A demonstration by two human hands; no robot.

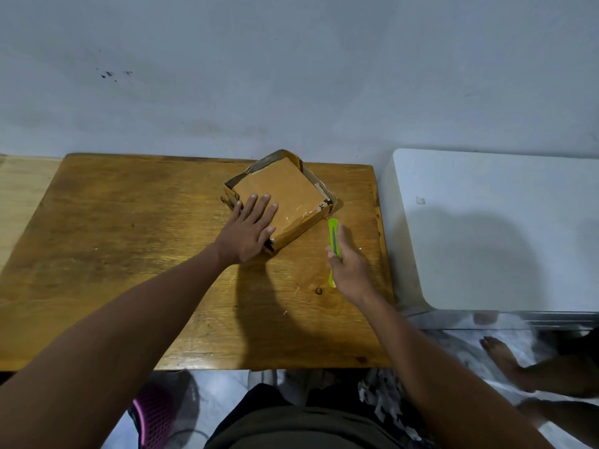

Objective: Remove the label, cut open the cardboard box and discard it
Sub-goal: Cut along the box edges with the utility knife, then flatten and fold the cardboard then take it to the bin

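Cardboard box (291, 186): flat and shallow, resting on the wooden table (113, 254) at the far edge, right of centre, turned corner-on to the viewer. Wrapped in brown tape; glossy clear tape across the near right corner. Small white scrap with black print (321, 206) at the right corner — text too small to read. Cardboard rim standing up along the far sides.

Left hand (248, 230): palm down on the near left part of the box top, fingers spread apart and flat, pressing on the surface; heel of the hand overhanging the box edge.

Right hand (348, 270): fingers curled together, clamped around the handle of a green utility knife (334, 238). Knife tip pointing away from the viewer, just beside the right corner of the box — contact with the cardboard not discernible. Blade extension not discernible.

White cabinet (502, 228) right of the table, against the pale wall (291, 76). Bare foot (505, 361) on the floor at lower right.
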